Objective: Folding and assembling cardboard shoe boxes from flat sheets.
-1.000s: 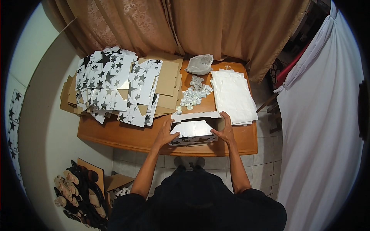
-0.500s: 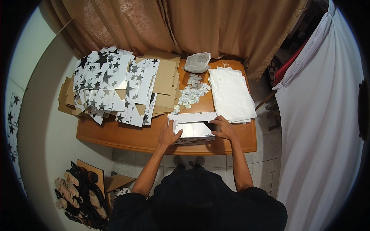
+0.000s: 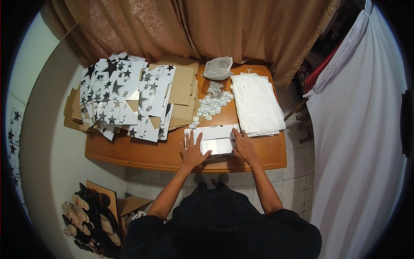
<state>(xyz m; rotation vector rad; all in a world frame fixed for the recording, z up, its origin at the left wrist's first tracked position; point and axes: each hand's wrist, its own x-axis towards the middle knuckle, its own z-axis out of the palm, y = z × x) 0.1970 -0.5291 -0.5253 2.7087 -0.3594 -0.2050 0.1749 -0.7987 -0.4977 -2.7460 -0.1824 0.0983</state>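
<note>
A small white cardboard box (image 3: 220,146), partly folded up, sits near the front edge of the wooden table. Its far side has a long white flap (image 3: 214,131) with dark star marks along the edge. My left hand (image 3: 193,151) rests at the box's left side, fingers spread and thumb lying over the box. At the right side is my right hand (image 3: 244,147), its fingers bent against the box's right wall and corner. Part of that wall is hidden behind the fingers.
Star-printed flat cardboard sheets (image 3: 113,93) are piled at the table's left. White paper sheets (image 3: 258,105) lie stacked at the right. Between them are small sachets (image 3: 213,103) and a plastic bag (image 3: 217,69). Shoes (image 3: 82,211) stand on the floor at lower left.
My left hand has opened out, its fingers spreading over the left side. My right hand has come down and inward along the right wall, and the right-hand gap in the box has closed up.
</note>
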